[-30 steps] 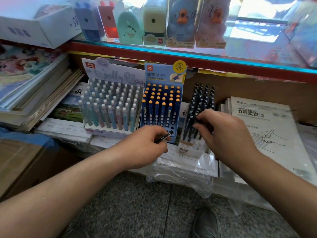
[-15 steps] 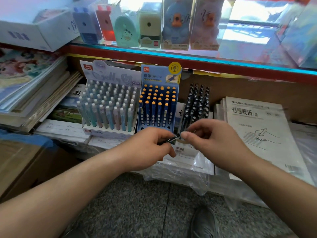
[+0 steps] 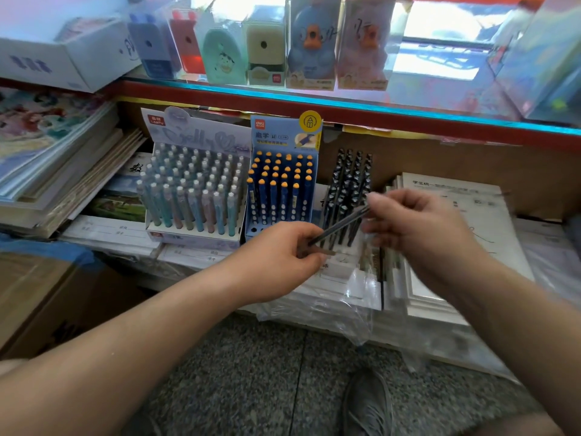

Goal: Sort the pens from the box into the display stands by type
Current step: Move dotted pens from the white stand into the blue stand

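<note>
Grey shoe [image 3: 367, 401] on speckled floor, 6 o'clock. Above it, the left hand [image 3: 276, 262] curls around the lower end of a dark pen [image 3: 338, 227]. The right hand [image 3: 418, 228], blurred, pinches the upper end. The pen tilts up toward 2 o'clock, held in the air in front of the stands. Beyond, at the pen's 11 o'clock: blue stand [image 3: 276, 136], orange-capped pens. At 10 o'clock: pastel stand [image 3: 188, 236]. At 12 o'clock: cluster of dark patterned pens [image 3: 349, 180], holder not discernible. Farthest: glass shelf [image 3: 345, 105] with boxed sharpeners [image 3: 265, 45].
</note>
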A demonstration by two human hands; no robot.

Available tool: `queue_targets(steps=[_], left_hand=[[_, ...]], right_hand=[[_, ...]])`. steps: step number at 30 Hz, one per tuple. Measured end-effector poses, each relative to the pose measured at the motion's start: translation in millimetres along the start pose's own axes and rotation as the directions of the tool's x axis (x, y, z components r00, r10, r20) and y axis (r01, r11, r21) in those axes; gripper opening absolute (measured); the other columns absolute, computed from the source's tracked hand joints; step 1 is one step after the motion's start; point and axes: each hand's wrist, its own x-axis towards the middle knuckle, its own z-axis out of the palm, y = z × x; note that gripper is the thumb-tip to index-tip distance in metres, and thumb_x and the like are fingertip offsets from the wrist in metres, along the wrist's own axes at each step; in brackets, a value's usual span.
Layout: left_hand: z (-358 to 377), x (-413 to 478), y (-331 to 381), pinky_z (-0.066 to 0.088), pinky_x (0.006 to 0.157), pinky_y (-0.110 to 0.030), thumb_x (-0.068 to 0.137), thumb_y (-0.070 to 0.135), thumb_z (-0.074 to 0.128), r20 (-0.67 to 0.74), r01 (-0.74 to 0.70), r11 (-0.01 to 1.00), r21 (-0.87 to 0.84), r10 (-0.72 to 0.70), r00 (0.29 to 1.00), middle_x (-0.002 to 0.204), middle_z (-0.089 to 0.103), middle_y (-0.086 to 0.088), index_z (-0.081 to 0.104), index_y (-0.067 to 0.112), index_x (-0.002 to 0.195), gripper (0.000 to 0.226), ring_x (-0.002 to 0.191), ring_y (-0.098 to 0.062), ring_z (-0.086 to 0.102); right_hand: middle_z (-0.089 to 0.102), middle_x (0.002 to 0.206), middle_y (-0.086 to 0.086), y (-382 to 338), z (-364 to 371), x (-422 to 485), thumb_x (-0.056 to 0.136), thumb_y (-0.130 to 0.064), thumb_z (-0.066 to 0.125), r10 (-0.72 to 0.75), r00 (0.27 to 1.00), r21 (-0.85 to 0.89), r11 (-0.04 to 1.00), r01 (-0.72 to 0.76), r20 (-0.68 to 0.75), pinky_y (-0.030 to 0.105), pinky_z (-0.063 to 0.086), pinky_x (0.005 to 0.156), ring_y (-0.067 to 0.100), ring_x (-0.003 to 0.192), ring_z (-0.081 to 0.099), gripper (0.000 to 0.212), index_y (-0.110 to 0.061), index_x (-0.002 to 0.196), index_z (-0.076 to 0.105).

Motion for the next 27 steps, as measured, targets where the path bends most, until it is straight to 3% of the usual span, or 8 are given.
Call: queue_targets(steps=[4, 10, 16, 23, 27], left_hand=[[-3, 3, -7, 0.06, 0.085, -0.042, 0.099, 0.034, 0.06, -0.06, 0.093, 0.993, 0.074, -0.088, 0.994, 0.105, 0.067, 0.014, 0.058, 0.027, 0.133, 0.034, 0.091, -0.009, 0.068], [-1, 8, -14, 0.056, 0.091, -0.036, 0.1, 0.037, 0.057, -0.067, 0.137, 0.962, 0.235, -0.124, 0.99, 0.115, 0.064, 0.011, 0.053, 0.025, 0.14, 0.042, 0.099, -0.007, 0.063], [3, 18, -16, 0.056, 0.088, -0.037, 0.101, 0.036, 0.057, -0.07, 0.13, 0.938, 0.321, -0.114, 0.991, 0.114, 0.064, 0.009, 0.052, 0.023, 0.14, 0.041, 0.098, -0.011, 0.062], [6, 25, -18, 0.056, 0.09, -0.039, 0.099, 0.039, 0.057, -0.082, 0.111, 0.916, 0.385, -0.086, 0.993, 0.119, 0.065, 0.007, 0.053, 0.025, 0.137, 0.041, 0.103, -0.014, 0.063], [7, 27, -20, 0.055, 0.091, -0.038, 0.099, 0.04, 0.057, -0.081, 0.101, 0.913, 0.396, -0.075, 0.994, 0.123, 0.066, 0.005, 0.053, 0.026, 0.138, 0.041, 0.106, -0.015, 0.062]], right_hand=[[0.075, 0.083, 0.008, -11, -23, 9, 0.094, -0.018, 0.07, -0.222, 0.959, -0.172, 0.966, 0.192, -0.177, 0.03, 0.06, 0.064, 0.021, 0.077, 0.075, 0.012, -0.009, 0.1, 0.065], [0.073, 0.084, 0.001, 3, -21, 12, 0.093, -0.019, 0.073, -0.42, 0.904, -0.475, 0.814, 0.335, -0.082, 0.032, 0.064, 0.066, 0.014, 0.076, 0.073, 0.006, -0.02, 0.097, 0.068], [0.072, 0.087, 0.001, 1, -22, 13, 0.094, -0.021, 0.071, -0.558, 0.82, -0.432, 0.775, 0.461, -0.125, 0.041, 0.063, 0.072, 0.02, 0.081, 0.073, 0.005, -0.024, 0.097, 0.067], [0.068, 0.083, -0.014, 20, -12, 21, 0.091, -0.028, 0.074, -0.524, 0.85, -0.624, 0.645, 0.441, 0.06, 0.02, 0.058, 0.072, 0.002, 0.076, 0.066, 0.009, -0.026, 0.099, 0.07], [0.068, 0.082, -0.015, 22, -10, 24, 0.09, -0.031, 0.074, -0.534, 0.843, -0.629, 0.635, 0.449, 0.062, 0.016, 0.055, 0.07, 0.001, 0.076, 0.065, 0.011, -0.026, 0.099, 0.07]])
